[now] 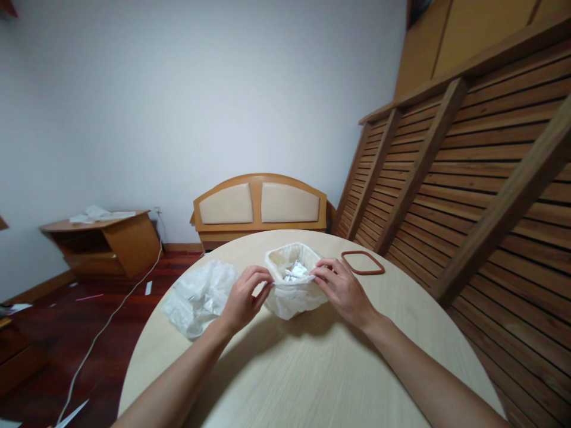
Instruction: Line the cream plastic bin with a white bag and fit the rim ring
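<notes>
A small bin (277,261) stands on the round table, lined with a white plastic bag (294,300) that is folded over its rim and hangs down outside. Crumpled whitish scraps (297,271) lie inside it. At the near left corner of the rim, my left hand (248,295) pinches the bag's edge between thumb and fingers. My right hand (342,291) pinches the same edge at the near right corner. A brown rounded-square ring (363,272) lies flat on the table beyond my right hand. Left of my left hand rests a crumpled translucent plastic bag (198,297).
The round pale table (285,380) fills the front. Behind it stands a headboard (256,226) with cream panels. A slatted wooden frame (446,172) leans at the right. On the left are a low cabinet (138,241) and a white cable (111,324) across the dark floor.
</notes>
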`<state>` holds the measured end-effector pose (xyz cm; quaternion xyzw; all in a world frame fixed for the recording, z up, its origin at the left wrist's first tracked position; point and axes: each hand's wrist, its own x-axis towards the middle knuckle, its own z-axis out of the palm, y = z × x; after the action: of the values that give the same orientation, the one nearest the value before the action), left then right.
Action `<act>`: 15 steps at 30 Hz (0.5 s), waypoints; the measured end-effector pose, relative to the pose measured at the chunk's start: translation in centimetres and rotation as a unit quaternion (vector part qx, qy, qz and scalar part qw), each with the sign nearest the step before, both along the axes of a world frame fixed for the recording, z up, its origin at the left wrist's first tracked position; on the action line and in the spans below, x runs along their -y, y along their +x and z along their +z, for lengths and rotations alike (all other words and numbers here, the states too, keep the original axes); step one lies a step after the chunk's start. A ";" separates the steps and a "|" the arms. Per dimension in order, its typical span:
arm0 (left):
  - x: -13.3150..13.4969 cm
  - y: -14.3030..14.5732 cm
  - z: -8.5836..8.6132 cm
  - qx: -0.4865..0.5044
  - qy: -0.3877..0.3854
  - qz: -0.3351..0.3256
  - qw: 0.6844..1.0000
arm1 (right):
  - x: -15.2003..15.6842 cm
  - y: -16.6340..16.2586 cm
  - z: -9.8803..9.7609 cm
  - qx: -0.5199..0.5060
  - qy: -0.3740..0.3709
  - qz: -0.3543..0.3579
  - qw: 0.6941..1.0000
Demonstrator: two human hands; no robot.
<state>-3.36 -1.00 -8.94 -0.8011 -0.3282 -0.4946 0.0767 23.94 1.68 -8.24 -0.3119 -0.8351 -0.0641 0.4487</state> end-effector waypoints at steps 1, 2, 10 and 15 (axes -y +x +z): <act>0.0 -0.1 0.0 -0.007 -0.004 0.000 1.000 | -0.1 0.2 0.0 0.005 -0.001 0.005 1.000; 0.0 -0.2 0.0 -0.015 -0.012 0.000 1.000 | -0.2 0.5 0.0 0.010 -0.001 0.010 1.000; 0.4 -0.4 -0.3 -0.054 -0.127 -0.039 0.990 | -1.6 2.6 0.0 0.010 0.007 0.009 1.000; 0.4 -0.6 -0.4 -0.060 -0.191 -0.082 0.976 | -2.5 3.9 -0.2 0.003 0.007 0.012 1.000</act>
<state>-3.93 -1.43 -9.33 -0.8533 -0.3450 -0.3783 -0.0987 27.86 4.14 -8.46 -0.2981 -0.8397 -0.0655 0.4492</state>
